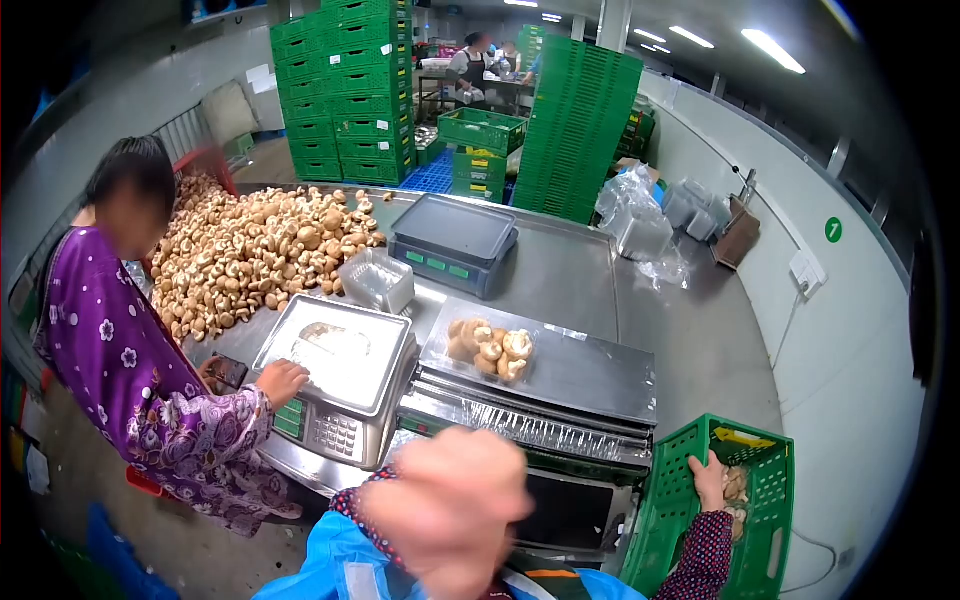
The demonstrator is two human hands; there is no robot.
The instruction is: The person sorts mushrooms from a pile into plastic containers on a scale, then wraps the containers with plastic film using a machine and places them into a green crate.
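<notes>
My left hand is raised close to the camera, blurred, its fingers curled into a fist with nothing visible in it. My right hand grips the near rim of a green crate that stands at the lower right and holds packed mushrooms. In front of me is a film-wrapping machine. A wrapped tray of mushrooms lies on its steel top.
A person in a purple flowered top stands at the left with a hand on a weighing scale. A heap of loose mushrooms, an empty clear tray and a second scale sit on the steel table. Green crate stacks rise behind.
</notes>
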